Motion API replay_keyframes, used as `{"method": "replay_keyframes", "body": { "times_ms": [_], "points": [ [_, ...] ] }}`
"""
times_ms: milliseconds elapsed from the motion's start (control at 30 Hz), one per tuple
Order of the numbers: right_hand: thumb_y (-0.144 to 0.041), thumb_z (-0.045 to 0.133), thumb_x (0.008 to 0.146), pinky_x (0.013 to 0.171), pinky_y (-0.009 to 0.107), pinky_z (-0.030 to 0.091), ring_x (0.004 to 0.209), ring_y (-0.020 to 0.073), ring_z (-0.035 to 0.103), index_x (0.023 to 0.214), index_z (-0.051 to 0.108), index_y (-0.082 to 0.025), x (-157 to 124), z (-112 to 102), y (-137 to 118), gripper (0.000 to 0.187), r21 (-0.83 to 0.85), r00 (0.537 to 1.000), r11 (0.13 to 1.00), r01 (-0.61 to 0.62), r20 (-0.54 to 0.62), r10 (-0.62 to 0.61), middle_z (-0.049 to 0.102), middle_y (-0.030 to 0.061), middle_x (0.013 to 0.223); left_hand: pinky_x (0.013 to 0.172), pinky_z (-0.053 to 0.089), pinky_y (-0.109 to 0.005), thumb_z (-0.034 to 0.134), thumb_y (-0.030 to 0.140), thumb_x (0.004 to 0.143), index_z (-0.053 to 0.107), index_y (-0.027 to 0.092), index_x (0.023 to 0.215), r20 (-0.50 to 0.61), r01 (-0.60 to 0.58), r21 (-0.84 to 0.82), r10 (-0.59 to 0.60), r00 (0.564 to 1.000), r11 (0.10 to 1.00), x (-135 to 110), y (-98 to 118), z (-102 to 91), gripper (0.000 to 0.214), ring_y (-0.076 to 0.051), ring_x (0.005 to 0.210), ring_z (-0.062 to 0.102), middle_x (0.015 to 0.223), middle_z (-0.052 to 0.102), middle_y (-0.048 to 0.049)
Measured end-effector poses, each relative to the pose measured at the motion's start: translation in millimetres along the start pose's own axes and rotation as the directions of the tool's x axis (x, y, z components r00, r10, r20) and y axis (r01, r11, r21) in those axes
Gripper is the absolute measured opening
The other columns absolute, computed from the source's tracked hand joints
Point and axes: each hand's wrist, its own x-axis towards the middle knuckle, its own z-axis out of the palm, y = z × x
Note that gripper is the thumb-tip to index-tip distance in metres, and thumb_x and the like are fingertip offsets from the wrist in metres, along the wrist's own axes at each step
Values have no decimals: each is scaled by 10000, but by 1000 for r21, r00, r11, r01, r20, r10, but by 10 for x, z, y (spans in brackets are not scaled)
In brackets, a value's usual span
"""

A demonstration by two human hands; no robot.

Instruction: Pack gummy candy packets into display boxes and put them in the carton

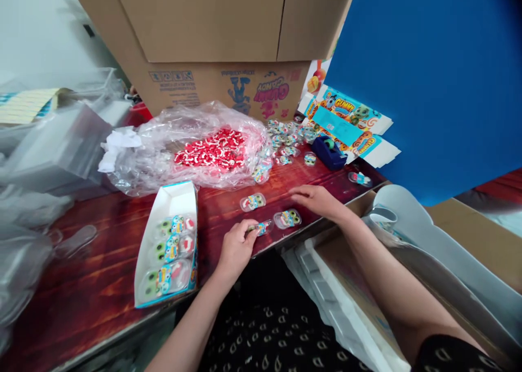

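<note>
My left hand point(236, 248) pinches a small clear candy pack point(262, 228) at the near edge of the dark red wooden table point(101, 274). My right hand point(316, 199) lies flat with fingers stretched out, just above a second candy pack point(287, 218). A third pack point(253, 201) lies a little farther back. To the left stands an open white and blue display box point(173, 198) holding three packs in a row.
A clear plastic bag point(163, 143) of red and white gummies point(212, 152) lies mid-table, with a pile of small packs point(285, 135) and a blue tape dispenser point(329, 152) beside it. Large cardboard boxes point(212, 40) stand behind. Flat printed cartons point(346, 123) and a blue sheet point(440, 78) are right. Plastic trays point(49, 149) are left.
</note>
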Motion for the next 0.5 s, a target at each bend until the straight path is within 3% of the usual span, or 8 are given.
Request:
{"method": "replay_keyframes", "body": {
  "times_ms": [100,233,333,400,500],
  "points": [
    [-331,667,818,1054,417,454,1193,259,624,1225,692,-240,-151,-9,103,418,-111,976,990,88,208,-63,687,81,1272,864,531,-337,589,206,884,682,237,1003,16,24,-23,-24,1000,999,-20,-12,1,154,-182,916,692,992,737,-21],
    [-283,706,787,1025,419,452,1173,288,604,1267,665,-179,-230,158,124,493,-263,970,955,137,232,-75,678,139,1235,880,526,-334,600,202,880,677,243,1023,18,56,-33,-55,998,998,-28,-20,16,168,-177,924,685,993,731,-20],
    [-248,685,798,904,351,500,969,238,663,1121,726,-164,-177,275,100,336,-160,976,986,44,216,-9,714,107,1047,903,533,-364,616,207,871,683,230,988,56,-32,-37,34,998,999,-38,-18,18,136,-190,947,680,994,725,-40],
    [-241,626,850,875,316,498,914,204,671,1055,741,-176,-153,341,48,244,-32,988,999,17,156,-12,722,79,989,997,502,-414,619,191,863,688,217,936,76,-169,-62,173,982,984,-41,-11,20,104,-222,1130,635,1185,686,-80],
    [-243,532,918,888,290,483,943,181,668,1078,741,-206,-173,426,-104,265,108,977,987,123,160,-139,734,55,1004,1107,411,-488,585,175,876,687,195,904,91,-318,-67,323,942,946,-28,-7,36,107,-278,1403,426,1540,410,-117]
  ]
}}
